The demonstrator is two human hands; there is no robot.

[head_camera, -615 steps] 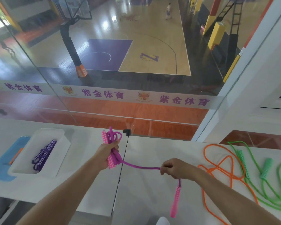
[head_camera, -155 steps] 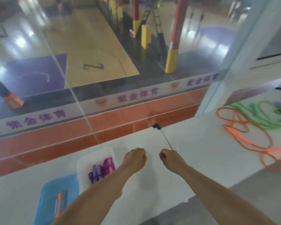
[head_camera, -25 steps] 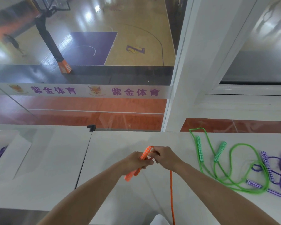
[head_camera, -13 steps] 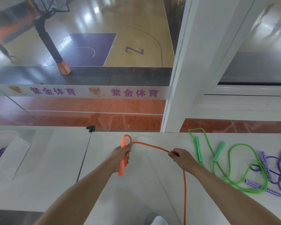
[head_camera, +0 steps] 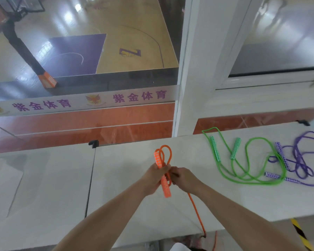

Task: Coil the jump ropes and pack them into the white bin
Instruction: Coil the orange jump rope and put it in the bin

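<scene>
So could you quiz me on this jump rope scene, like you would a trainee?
1. True or false: the left hand grips the orange rope's handle together with a loop of its cord.
2. Which loose rope lies nearer the hands on the white counter? A) the green rope B) the purple rope C) a yellow rope
3. Fill in: from the right hand, the orange cord trails toward the counter's ____ edge and hangs over it.

Key: 1 true; 2 A; 3 near.
</scene>
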